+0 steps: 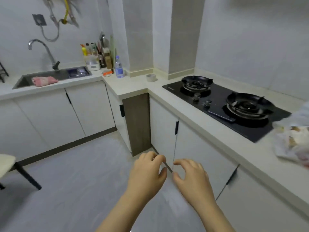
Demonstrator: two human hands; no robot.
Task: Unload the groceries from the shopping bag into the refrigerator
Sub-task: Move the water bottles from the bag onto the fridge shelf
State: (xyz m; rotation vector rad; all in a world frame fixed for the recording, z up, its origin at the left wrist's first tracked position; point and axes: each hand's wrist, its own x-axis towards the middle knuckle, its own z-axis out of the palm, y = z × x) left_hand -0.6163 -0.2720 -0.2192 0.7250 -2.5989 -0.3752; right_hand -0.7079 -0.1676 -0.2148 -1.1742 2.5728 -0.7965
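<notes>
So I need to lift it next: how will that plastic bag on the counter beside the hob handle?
The bag looks like thin, crumpled plastic, so probably floppy and sagging when lifted. It bulges with lumpy contents, so likely has some weight. The contents are too blurred to name; they may shift.

Crumpled shopping bag (292,143) on countertop (217,133)

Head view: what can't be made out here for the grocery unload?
The refrigerator: outside the head view entirely.
The bag: cut by the right edge and motion-blurred; contents unreadable.
The bottles in the counter corner: too small, labels illegible.
The dark slab on the hob: blurred, possibly a phone, cannot tell.
</notes>
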